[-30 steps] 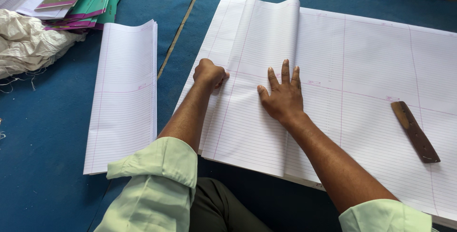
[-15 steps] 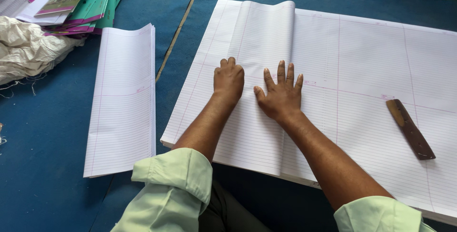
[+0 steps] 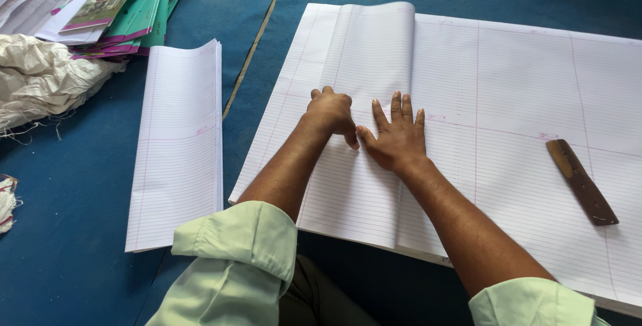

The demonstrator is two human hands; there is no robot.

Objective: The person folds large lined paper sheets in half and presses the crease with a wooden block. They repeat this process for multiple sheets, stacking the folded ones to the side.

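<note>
Left hand (image 3: 330,111) now beside right hand (image 3: 397,137)

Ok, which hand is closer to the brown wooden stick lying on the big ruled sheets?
Right. The right hand lies flat left of the wooden stick; the left hand is farther left.

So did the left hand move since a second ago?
Yes. The left hand slid rightward along the folded sheet, closer to the right hand and the wooden stick; its thumb now touches the right hand.

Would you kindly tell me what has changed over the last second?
The left hand slid right along the folded sheet until it met the right hand, which stayed flat. The wooden stick and the separate folded stack kept their places.
</note>
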